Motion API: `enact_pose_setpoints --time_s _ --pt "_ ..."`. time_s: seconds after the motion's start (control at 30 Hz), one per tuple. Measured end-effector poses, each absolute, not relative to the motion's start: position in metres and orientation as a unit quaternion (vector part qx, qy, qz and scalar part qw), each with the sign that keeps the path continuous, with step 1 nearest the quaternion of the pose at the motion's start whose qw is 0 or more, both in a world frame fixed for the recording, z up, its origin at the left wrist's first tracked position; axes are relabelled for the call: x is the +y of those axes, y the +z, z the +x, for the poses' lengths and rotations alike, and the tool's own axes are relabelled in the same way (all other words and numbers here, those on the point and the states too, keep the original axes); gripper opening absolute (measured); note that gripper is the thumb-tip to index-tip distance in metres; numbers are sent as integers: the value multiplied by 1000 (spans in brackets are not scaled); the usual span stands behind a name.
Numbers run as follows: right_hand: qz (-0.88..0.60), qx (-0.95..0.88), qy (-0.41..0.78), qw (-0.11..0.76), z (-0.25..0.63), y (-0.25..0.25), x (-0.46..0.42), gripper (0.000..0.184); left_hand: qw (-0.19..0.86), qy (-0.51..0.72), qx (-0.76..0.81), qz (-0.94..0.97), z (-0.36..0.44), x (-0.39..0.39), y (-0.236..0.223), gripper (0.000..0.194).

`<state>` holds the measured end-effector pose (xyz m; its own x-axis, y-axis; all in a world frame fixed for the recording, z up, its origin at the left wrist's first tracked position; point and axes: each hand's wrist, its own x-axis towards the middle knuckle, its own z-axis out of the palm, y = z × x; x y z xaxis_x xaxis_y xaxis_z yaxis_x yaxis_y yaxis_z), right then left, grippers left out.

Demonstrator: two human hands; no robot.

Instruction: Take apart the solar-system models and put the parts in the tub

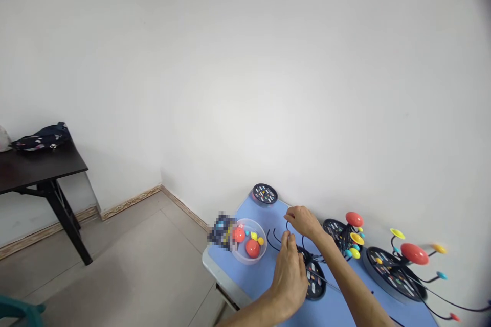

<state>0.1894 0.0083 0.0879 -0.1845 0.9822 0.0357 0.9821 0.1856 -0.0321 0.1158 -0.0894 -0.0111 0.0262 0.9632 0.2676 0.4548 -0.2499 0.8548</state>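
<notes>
My right hand (304, 222) is closed in a pinch on the upper end of a thin black wire arm (287, 225). Just below it, my left hand (290, 276) has its fingers pressed together around the lower part of that same arm; its thumb is hidden. The arm appears to belong to a round black base (315, 281) with a printed face, partly covered by my left hand. Other bare black wire arms (272, 245) fan out to the left of my fingers.
A clear round tub (245, 260) holds red, yellow and blue balls, beside a pixelated patch. A black printed disc (265, 193) lies at the table's (245, 286) far corner. Two planet models (354, 219) (414, 254) stand on the right, their arms spreading outward. The wall borders the table.
</notes>
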Motion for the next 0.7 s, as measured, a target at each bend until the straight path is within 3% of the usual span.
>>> enact_pose_setpoints --time_s 0.27,0.7 --pt "-644 -764 2 39 192 91 4 30 310 432 572 625 119 -59 -11 57" --pt "-667 -741 -34 66 188 85 -4 28 315 460 566 608 120 -34 -11 47"
